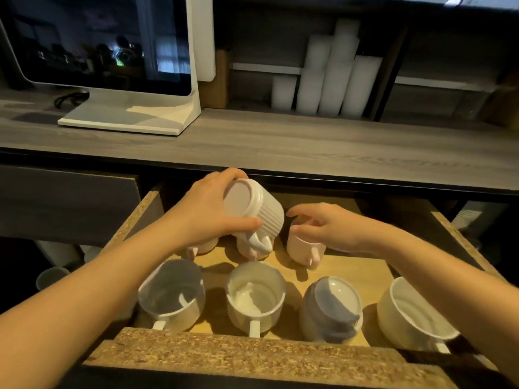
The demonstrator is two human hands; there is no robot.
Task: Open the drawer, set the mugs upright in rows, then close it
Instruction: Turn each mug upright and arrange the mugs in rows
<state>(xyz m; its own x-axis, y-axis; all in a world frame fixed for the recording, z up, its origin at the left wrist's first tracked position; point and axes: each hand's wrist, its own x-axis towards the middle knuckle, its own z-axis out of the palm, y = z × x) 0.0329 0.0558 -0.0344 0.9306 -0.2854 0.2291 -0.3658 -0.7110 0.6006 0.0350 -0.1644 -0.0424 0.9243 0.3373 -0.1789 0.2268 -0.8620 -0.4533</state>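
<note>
The drawer (252,357) is pulled open below the counter. My left hand (213,209) grips a white ribbed mug (258,211), tilted above the back row with its base facing me and its handle pointing down. My right hand (328,226) rests on the rim of a pink mug (302,247) standing at the back. Two more pink mugs (202,247) stand behind, partly hidden by the held mug and my left hand. In the front row stand several upright mugs: a white one (171,296), another white one (255,293), a lilac one (331,307) and a cream one (412,310).
A grey wooden counter (280,141) runs above the drawer and overhangs its back. A white monitor (112,51) stands on the counter's left. Stacks of white cups (331,77) fill a shelf behind. The drawer's chipboard front edge lies nearest me.
</note>
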